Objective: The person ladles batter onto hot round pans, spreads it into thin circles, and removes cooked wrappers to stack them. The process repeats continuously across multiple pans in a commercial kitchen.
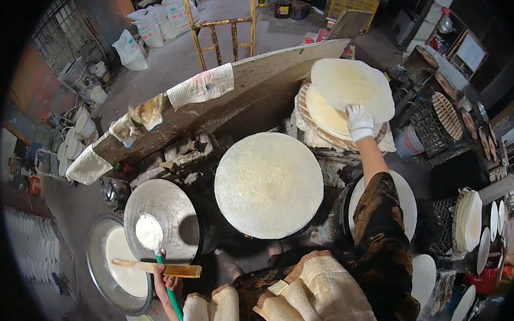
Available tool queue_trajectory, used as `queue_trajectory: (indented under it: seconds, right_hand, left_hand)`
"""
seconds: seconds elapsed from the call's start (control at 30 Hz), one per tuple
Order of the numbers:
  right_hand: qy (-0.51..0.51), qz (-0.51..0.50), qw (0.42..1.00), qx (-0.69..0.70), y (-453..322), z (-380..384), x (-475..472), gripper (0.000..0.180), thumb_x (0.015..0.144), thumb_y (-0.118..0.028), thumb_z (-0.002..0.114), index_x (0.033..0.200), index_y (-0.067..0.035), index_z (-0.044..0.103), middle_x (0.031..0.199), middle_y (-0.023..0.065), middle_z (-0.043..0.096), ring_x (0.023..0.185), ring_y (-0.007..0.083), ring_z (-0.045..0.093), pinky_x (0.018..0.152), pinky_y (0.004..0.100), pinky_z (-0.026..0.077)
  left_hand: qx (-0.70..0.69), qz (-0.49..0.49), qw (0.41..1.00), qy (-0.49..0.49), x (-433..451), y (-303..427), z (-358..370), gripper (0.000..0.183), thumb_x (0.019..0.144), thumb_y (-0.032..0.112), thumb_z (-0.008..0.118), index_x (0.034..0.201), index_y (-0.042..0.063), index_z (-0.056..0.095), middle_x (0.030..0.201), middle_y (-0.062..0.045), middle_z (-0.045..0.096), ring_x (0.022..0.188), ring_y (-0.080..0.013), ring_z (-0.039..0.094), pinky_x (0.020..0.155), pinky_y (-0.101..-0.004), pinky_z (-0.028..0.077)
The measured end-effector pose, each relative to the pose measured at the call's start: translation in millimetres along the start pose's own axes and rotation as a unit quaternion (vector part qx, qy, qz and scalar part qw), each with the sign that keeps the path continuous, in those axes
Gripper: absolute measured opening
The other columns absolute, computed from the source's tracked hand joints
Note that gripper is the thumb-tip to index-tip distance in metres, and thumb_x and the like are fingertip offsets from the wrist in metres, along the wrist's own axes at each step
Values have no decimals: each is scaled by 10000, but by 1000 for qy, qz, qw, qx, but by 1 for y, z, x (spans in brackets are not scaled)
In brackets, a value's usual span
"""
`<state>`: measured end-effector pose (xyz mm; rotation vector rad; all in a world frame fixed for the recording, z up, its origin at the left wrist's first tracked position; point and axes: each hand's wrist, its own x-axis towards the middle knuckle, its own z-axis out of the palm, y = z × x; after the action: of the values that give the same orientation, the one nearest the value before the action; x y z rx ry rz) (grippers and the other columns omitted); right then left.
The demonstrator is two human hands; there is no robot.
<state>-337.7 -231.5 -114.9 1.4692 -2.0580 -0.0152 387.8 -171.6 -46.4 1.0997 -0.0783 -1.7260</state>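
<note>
My left hand (170,282) is bare and holds a green-handled ladle (148,231) of white batter over an empty round griddle (167,203), together with a flat wooden scraper (157,268). A metal basin of white batter (123,258) stands below it at the left. In the middle, a pale round flatbread sheet (268,185) covers another griddle. My right hand (360,121), in a white knit glove, grips the near edge of a thin round flatbread (352,87), held over a stack of similar rounds (325,111) on a slatted round tray.
A long board (261,82) with cloths (202,85) draped on it runs behind the griddles. Another round surface (396,202) lies partly under my right arm. A kettle (116,192) stands left; a stack of rounds (467,221) is at the right.
</note>
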Motion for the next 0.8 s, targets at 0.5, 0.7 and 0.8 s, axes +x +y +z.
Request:
queue_trajectory:
  seconds: [0.5, 0.7, 0.8]
  right_hand:
    - [-304, 175, 936, 26, -60, 51, -22, 320, 866, -203, 547, 1167, -109, 597, 1162, 119, 602, 1065, 286, 597, 903, 406, 484]
    - [-241, 105, 929, 261, -114, 14, -21, 361, 928, -250, 481, 1122, 17, 627, 999, 191, 663, 973, 324, 594, 857, 427, 447]
    - [-265, 226, 690, 634, -213, -41, -23, 255, 920, -218, 550, 1066, -46, 667, 744, -11, 616, 566, 64, 488, 485, 232, 382]
  left_hand:
    - [-82, -12, 996, -32, 1, -11, -10, 186, 972, 231, 455, 874, 111, 559, 519, 75, 373, 369, -39, 373, 292, -207, 349]
    - [58, 27, 987, 145, -14, -14, 13, 248, 946, 240, 531, 720, 165, 461, 463, 90, 291, 351, -41, 306, 344, -199, 294]
    - [-21, 16, 996, 85, -14, -11, -1, 207, 939, 174, 534, 751, 139, 456, 471, 74, 300, 350, -57, 301, 345, -208, 269]
